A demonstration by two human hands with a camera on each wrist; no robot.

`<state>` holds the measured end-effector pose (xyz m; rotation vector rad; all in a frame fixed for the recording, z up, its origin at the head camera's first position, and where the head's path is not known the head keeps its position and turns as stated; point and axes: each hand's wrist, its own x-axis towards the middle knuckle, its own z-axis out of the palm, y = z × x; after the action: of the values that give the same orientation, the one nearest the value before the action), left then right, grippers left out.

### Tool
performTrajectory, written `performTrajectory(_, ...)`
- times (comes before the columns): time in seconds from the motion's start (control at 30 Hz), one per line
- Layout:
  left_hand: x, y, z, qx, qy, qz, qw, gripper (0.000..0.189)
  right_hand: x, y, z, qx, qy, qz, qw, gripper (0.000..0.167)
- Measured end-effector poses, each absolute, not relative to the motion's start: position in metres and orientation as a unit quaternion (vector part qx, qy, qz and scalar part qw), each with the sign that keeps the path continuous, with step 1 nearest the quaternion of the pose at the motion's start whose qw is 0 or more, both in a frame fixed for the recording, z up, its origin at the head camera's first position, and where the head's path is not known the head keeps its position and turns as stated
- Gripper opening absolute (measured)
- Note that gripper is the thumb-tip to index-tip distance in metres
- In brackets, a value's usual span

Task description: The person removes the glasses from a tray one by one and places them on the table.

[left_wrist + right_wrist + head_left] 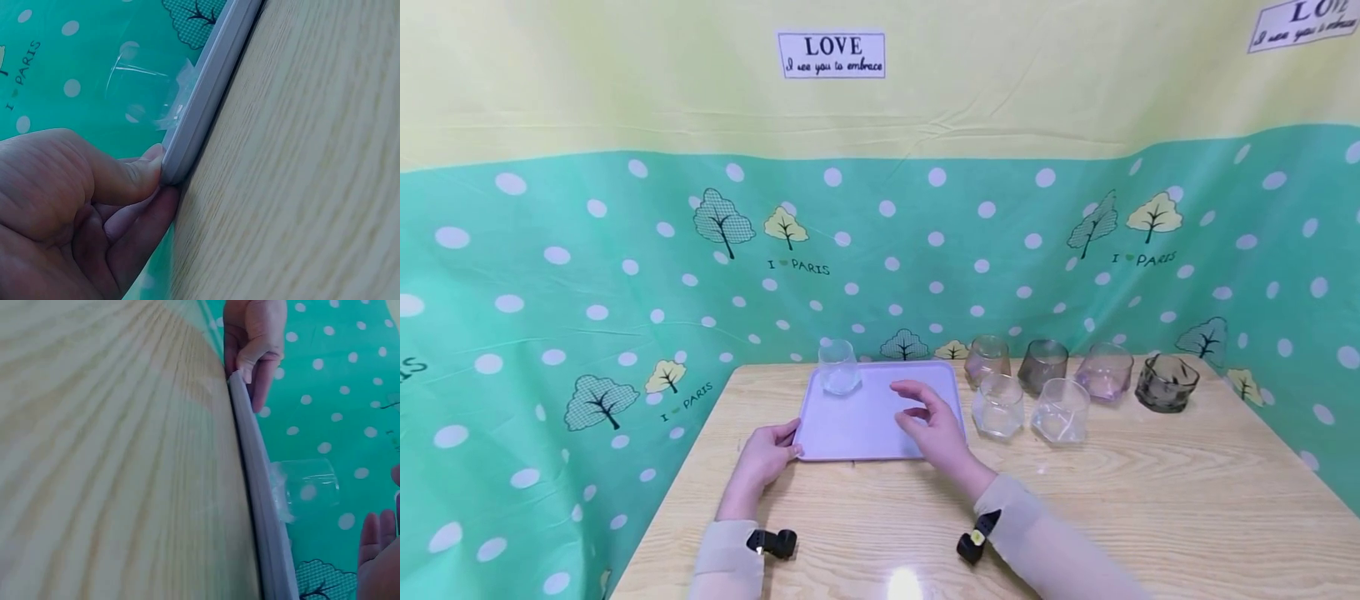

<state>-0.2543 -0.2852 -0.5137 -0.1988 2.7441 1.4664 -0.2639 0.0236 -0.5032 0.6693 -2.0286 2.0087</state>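
A pale lilac tray (857,425) lies on the wooden table. My left hand (767,454) pinches its near left corner, thumb at the rim and fingers against the side, as the left wrist view shows up close. One clear glass (839,367) stands upright on the tray near its far left corner. Over the tray's right part hovers my right hand (934,425), thumb and fingers apart and loosely bent, with nothing between them. Only part of the right hand (379,556) shows at the edge of the right wrist view.
Right of the tray, two clear glasses (997,408) (1060,412) stand in front. Behind them are an amber glass (987,360), a dark grey glass (1043,367), a pinkish glass (1105,372) and a low smoky glass (1167,383). A green dotted cloth (887,283) hangs behind the table.
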Motion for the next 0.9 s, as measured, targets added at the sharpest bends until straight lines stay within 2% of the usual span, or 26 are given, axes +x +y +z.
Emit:
performTrajectory(0.13, -0.255, -0.287, -0.513, -0.069, 0.883, 0.464, 0.012, 0.054, -0.277, 0.003, -0.509, 0.189, -0.707, 0.679, 0.051, 0.049)
performTrajectory(0.27, -0.254, -0.288, -0.512, -0.067, 0.881, 0.467, 0.013, 0.054, -0.289, -0.016, -0.513, 0.167, -0.712, 0.681, 0.026, 0.054)
performTrajectory(0.53, -0.254, -0.282, -0.515, -0.061, 0.873, 0.483, 0.008, 0.052, -0.308, -0.04, -0.519, 0.135, -0.754, 0.643, 0.023, 0.063)
performTrajectory(0.9, -0.255, -0.286, -0.516, -0.072, 0.882, 0.465, 0.014, 0.054, -0.344, -0.068, -0.522, 0.079, -0.8, 0.593, 0.039, 0.092)
